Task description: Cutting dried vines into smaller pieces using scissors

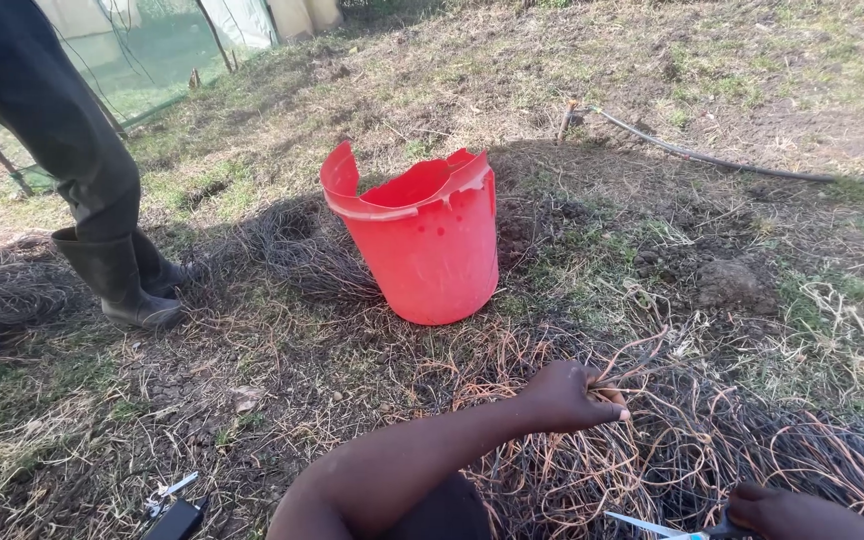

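Your left hand point(567, 398) is closed tight around a gathered bunch of thin, wiry orange-brown dry stems point(624, 385), pulled up out of the wide tangled mat of the same stems point(692, 450) that spreads under and to the right of that fist. Your right hand point(787, 512), low at the frame edge, is wrapped around the dark handles of a pair of scissors with pale blue blades point(652, 526); the blades point toward the fist and look slightly parted, though the tips are hard to read.

Beyond the fist, well apart, stands a cracked red plastic bucket with a broken rim point(422, 245), upright on patchy grass. Further left, another person's dark trouser leg and rubber boots point(117, 280). A black hose point(732, 160) runs across the ground far behind the bucket. Near your left elbow lie a small black object and a bit of metal point(174, 505), too small to identify.

Risks, as I judge them: the blades sit close below your fist, so a blind cut through the tangle could nick your fingers. Springy stems could whip back or snag the blades. The bucket's jagged rim could scratch a wrist.

Open room: bare ground between fist and bucket; the right side is all tangle.
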